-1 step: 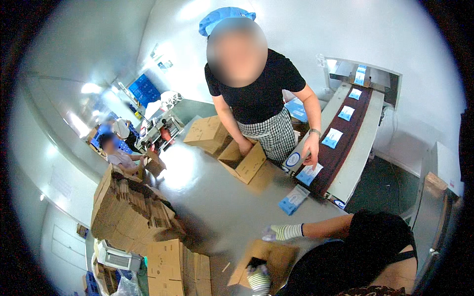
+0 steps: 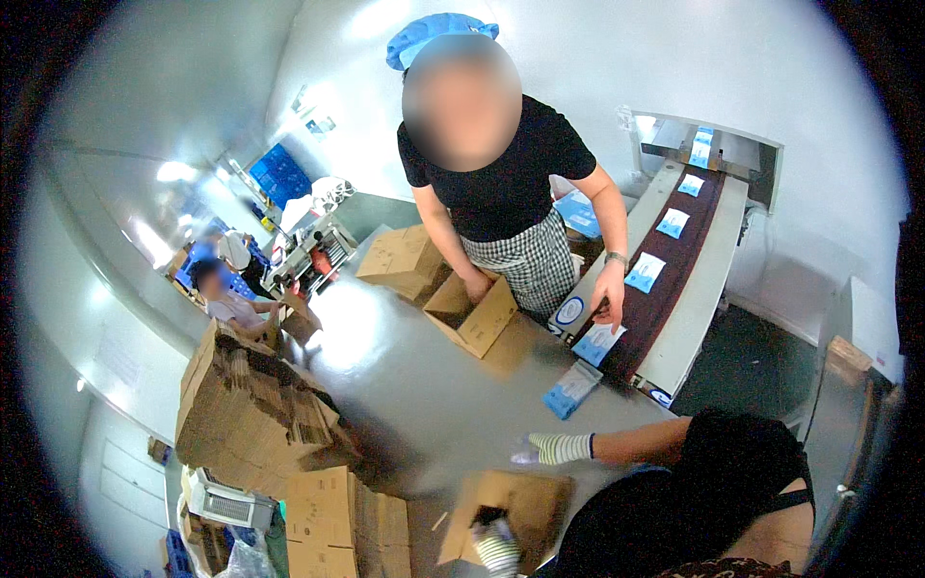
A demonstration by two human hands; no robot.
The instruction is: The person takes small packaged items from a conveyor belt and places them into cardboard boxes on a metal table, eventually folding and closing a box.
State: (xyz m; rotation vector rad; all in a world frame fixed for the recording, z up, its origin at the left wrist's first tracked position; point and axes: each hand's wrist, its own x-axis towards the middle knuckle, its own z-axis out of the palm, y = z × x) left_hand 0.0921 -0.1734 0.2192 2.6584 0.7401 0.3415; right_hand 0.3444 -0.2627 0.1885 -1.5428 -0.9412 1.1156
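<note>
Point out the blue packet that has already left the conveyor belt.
The blue packet lying on the grey table beside the belt's end, nearest the gloved left hand; the others lie on the dark belt.

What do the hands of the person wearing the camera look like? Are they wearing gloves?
Yes. Both hands wear knitted work gloves, pale with dark stripes round the cuffs. The right hand shows its striped cuff clearly, with a bare forearm behind it and a black short-sleeved top above. The left hand wears the same kind of striped glove.
</note>
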